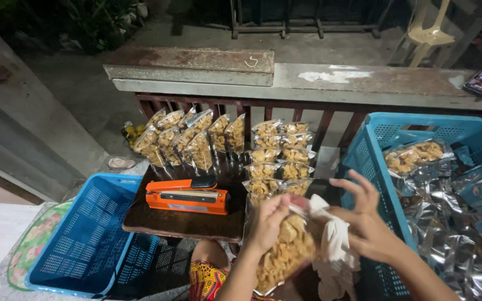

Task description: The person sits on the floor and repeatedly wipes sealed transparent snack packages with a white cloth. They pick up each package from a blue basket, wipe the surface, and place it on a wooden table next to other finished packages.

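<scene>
Head view: the left hand (pixel 268 222) at lower centre of the frame is closed around the upper end of a clear snack bag (pixel 287 252), a glossy plastic pouch filled with pale, irregular fried pieces. The bag's long axis runs diagonally, from the pinched top near frame centre down toward the bottom edge. The right hand (pixel 366 223) sits just right of the bag top, fingers spread and partly curled, gripping a soft white cloth (pixel 333 239) that hangs beside the bag and touches it. Both hands meet at the bag mouth; the left is the one holding it. Above and left, an orange impulse sealer (pixel 187 196), a rigid bar-shaped unit, rests on a dark table (pixel 179 223). Filled bags (pixel 218 142) stand in rows behind it. A perforated blue crate (pixel 85 239) lies lower left; another blue crate (pixel 391 134) at right holds shiny silver pouches (pixel 453 223).
</scene>
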